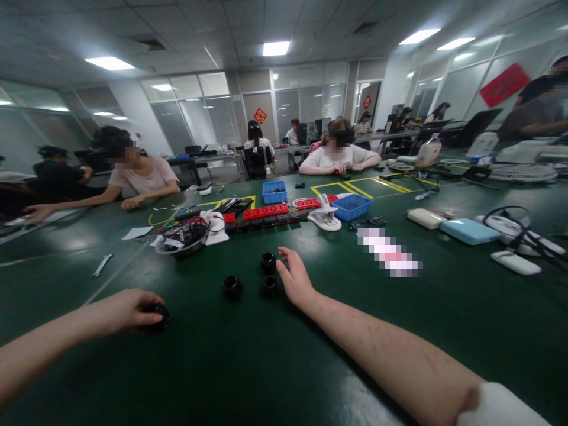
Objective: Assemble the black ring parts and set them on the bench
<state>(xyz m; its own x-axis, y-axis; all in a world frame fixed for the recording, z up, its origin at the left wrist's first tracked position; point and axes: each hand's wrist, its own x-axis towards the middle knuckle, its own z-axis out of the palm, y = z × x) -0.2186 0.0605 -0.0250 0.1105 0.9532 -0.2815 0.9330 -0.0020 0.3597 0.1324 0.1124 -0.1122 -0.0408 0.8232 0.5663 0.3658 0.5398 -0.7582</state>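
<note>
Nearest, the left hand [126,310] lies on the green tabletop [248,361] with its fingers curled over a small black ring-shaped part [158,316], holding it down against the surface. Further out, the right hand [295,278] rests open and holds nothing, fingers loosely spread, its fingertips just beside two more black rings [268,262] (one nearer, at [270,286], almost touching the thumb side); a fourth ring [232,287] sits apart to the left, between the two hands. Picking these up well probably calls for a pinch from above on the rim, one ring at a time, since they look low and likely to slide on the smooth mat. Beyond them lie a clear dish with cables [183,238], a row of red blocks [265,211], two blue bins [274,191] and a white clamp-like tool [325,218], all well clear of the reach. To the right lie a light-blue case [469,231] and tangled black cables [515,228]. Other people sit at the far edge, their hands well apart from this work.
</note>
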